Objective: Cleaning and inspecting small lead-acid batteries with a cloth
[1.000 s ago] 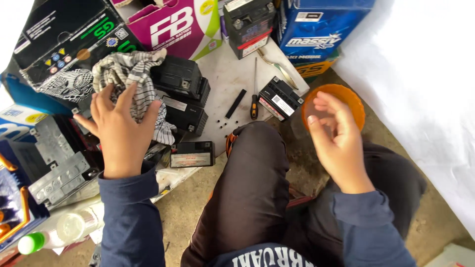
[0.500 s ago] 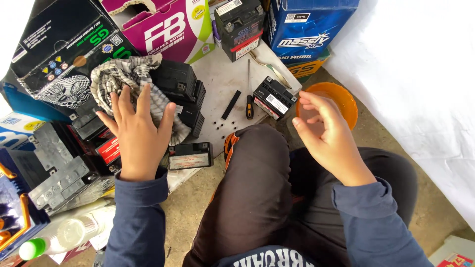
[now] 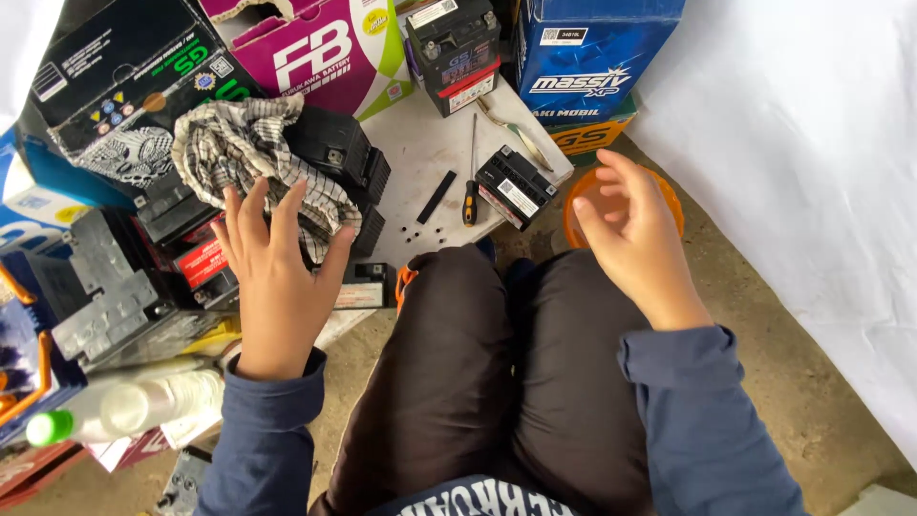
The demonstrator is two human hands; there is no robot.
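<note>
— Checked black-and-white cotton cloth (image 3: 250, 158): where is it found, and is it held?

— It is draped over a stack of black box-shaped batteries (image 3: 336, 158), just beyond the fingertips of the left hand (image 3: 280, 277). That hand is spread flat with the fingers wide; the tips are laid on the cloth's near edge, but nothing is closed upon.

— And further right?

— A slim screwdriver with a black-and-orange handle (image 3: 470, 172) and a small black battery with a white label (image 3: 516, 186) are left untouched, well apart from either hand. The right hand (image 3: 635, 244) is held loosely open above a round orange plastic bowl (image 3: 669, 196); nothing is gripped, and contact with the bowl cannot be told.

— How far has the work gone?

— It is judged to be at an early point: the cloth is not yet gathered up, and the tools lie idle.

— The surface and the room?

— A pale, stained board (image 3: 425, 143) is set low on a dirt floor (image 3: 793, 382), with coloured cardboard cartons (image 3: 325, 53) crowded behind it and a white sheet (image 3: 812, 143) hung at the right.
</note>
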